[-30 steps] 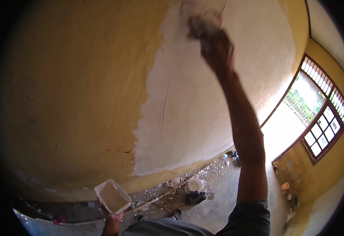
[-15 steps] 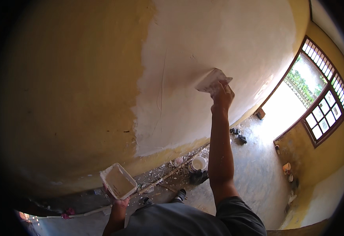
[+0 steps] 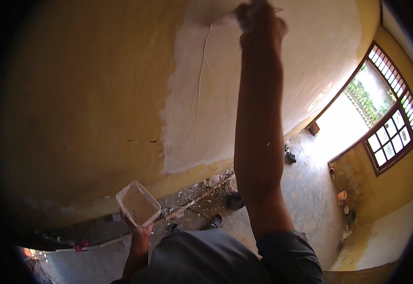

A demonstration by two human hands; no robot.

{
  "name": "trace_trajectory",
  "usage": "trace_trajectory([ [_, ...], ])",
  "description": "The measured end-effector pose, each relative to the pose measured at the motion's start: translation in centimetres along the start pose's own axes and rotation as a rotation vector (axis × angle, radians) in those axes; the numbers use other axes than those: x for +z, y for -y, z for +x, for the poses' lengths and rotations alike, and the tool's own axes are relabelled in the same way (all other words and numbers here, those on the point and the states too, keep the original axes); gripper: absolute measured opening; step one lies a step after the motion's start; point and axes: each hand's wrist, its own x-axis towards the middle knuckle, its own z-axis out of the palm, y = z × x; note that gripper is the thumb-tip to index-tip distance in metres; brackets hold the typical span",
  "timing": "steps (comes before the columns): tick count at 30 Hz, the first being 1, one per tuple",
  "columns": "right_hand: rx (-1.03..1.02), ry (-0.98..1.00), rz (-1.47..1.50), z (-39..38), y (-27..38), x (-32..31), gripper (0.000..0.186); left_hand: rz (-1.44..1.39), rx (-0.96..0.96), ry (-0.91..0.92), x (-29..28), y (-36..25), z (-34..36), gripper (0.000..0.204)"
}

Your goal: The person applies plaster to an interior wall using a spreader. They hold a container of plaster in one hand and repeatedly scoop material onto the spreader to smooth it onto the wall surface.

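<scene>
The wall in front of me is part yellow (image 3: 93, 94) and part coated in whitish plaster (image 3: 310, 52), with a thin raised line running down the coated part. My right hand (image 3: 263, 21) is stretched high against the coated area, closed around a wide putty knife (image 3: 244, 14). Its blade is smeared by motion near the upper picture edge, so I cannot tell how much of it touches the wall. Down at the lower left, my left hand (image 3: 142, 231) grips a white rectangular plastic tub (image 3: 157, 208) from below and the side. Pale filler coats the tub's inside.
Along the wall's foot lie a long pole (image 3: 192, 205), white crumbs and a bucket (image 3: 232, 185) partly behind my right arm. A dark bundle (image 3: 235, 202) sits beside it. Dark objects (image 3: 289, 155) lie farther off, near a bright doorway (image 3: 343, 120). Small containers (image 3: 342, 196) line the right wall.
My right hand has swept upward along the wall with the putty knife, to the top of the picture. The tub in my left hand has shifted slightly up and left.
</scene>
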Motion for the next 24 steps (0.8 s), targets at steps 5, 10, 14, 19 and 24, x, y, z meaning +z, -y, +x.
trace_trajectory([
  [5, -0.427, 0.305, 0.265, 7.4, 9.0, 1.3, 0.014, -0.114, 0.015, -0.071, -2.8, 1.1, 1.5, 0.072],
  [10, -1.264, -0.249, -0.754, 8.5, 14.0, 1.5, 0.041, -0.005, 0.072, 0.087, -1.3, -0.1, 0.2, 0.069],
  [14, -1.595, -0.242, -1.200, 6.5, 9.9, 1.4, 0.026, -0.090, 0.062, -0.059, -2.7, 0.2, 1.0, 0.072],
  [19, -2.054, 0.201, -1.322, 6.6, -0.7, -7.6, 0.049, 0.051, 0.087, -0.073, 1.3, 1.3, 0.7, 0.073],
  [24, -1.556, 0.069, -1.037, 4.2, 4.4, -8.1, 0.038, 0.060, 0.098, -0.073, 2.2, 0.2, 0.4, 0.070],
])
